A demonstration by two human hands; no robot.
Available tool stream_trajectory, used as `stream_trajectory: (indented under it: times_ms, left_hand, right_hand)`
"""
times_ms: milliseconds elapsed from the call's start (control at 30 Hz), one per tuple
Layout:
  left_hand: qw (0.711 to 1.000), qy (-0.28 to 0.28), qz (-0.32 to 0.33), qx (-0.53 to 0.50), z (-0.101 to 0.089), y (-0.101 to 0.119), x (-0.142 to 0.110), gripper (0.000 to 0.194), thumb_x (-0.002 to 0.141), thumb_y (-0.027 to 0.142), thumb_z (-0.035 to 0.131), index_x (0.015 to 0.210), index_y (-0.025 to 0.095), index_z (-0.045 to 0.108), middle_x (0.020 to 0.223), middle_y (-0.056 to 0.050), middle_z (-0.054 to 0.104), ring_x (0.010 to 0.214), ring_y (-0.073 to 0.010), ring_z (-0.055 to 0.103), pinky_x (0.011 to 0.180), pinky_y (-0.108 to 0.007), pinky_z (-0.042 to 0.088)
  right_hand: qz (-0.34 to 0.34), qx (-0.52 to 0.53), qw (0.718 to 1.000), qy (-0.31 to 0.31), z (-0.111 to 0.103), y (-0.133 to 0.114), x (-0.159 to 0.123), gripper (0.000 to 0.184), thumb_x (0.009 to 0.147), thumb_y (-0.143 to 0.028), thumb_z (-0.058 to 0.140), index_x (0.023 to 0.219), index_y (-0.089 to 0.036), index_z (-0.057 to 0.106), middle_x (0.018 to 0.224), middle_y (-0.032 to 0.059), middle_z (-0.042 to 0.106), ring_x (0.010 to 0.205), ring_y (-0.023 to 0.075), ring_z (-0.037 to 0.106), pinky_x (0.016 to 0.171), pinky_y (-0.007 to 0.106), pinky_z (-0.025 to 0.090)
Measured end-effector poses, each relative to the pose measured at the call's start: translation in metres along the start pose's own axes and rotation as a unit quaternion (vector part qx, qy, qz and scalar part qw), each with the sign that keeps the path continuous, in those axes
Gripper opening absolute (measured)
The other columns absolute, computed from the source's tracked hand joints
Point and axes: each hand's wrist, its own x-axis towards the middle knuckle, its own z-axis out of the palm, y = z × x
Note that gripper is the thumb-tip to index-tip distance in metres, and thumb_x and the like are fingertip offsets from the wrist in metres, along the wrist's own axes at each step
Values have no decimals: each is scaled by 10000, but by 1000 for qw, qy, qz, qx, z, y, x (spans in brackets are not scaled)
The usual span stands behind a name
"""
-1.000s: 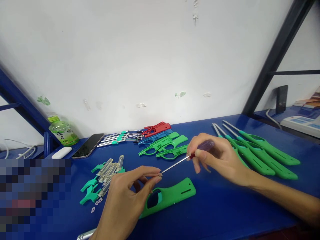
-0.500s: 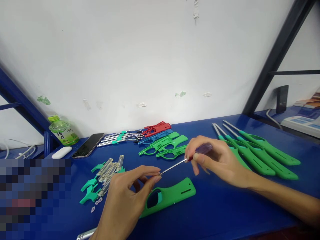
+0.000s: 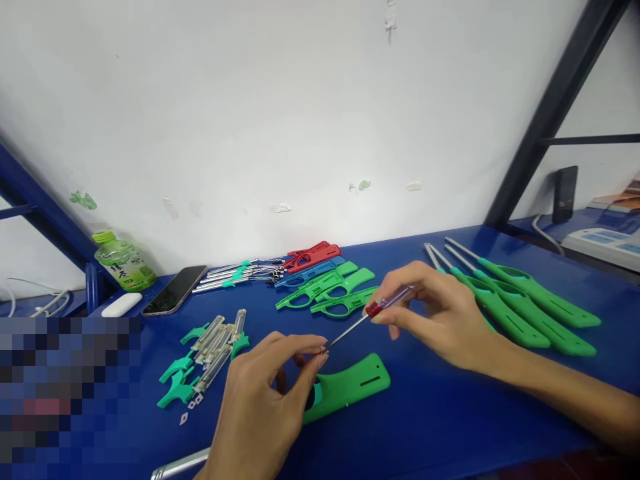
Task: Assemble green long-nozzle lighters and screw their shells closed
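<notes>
My right hand pinches the purple-and-red handle of a small screwdriver, whose metal shaft slants down to the left. Its tip meets the fingertips of my left hand, which are pinched together on something too small to make out. Under my left hand lies a green lighter body flat on the blue bench, with a metal tube sticking out towards the front edge.
Three assembled green long-nosed lighters lie at the right. Empty green, blue and red shells sit mid-bench, metal tubes behind them. Teal triggers and clear parts lie left. A phone, a white case and a green bottle stand far left.
My right hand has slid its grip up the screwdriver handle and tilted it steeper. My left hand has shifted slightly right and lower over the green body.
</notes>
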Motion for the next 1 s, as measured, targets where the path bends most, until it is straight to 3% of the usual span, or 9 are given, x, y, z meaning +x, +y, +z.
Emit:
stream_trajectory:
  times_ms: [233,467,600,767,1000]
  left_hand:
    - [999,-32,11,27,13,4,-9,182,933,210,729,1046,310,831,797,22,739,517,-104,511,465,-217,427]
    - [998,-57,31,-1,43,20,-8,206,951,181,700,1073,303,814,812,18,753,508,-110,520,435,-225,419]
    - [997,-66,36,-13,55,27,-6,208,950,155,681,1045,292,805,852,7,774,622,-145,634,529,-239,525]
    - [996,-78,44,-8,63,24,-4,209,940,113,679,1002,289,772,910,24,797,795,-170,726,648,-251,591]
    - [994,-74,70,29,69,22,-4,195,920,71,676,937,250,749,872,6,796,783,-198,723,753,-314,624]
  right_hand:
    - [-47,-9,998,-33,-5,-7,0,183,1044,-201,644,1207,-262,701,975,-2,759,644,83,687,603,228,585]
    - [-116,18,993,-8,-11,-11,0,348,996,-157,723,1295,-328,677,1033,-22,786,675,77,676,562,205,552]
    - [-110,7,994,-4,-14,-14,0,295,987,-181,742,1243,-325,714,1032,-28,793,748,106,719,569,226,558]
    - [-115,-23,993,-28,-16,-17,3,180,995,-186,719,1167,-235,741,1043,2,821,673,89,696,601,218,584]
    - [-140,-48,987,-64,-15,-12,5,181,1012,-164,677,1169,-225,745,1042,14,828,736,90,721,634,192,567]
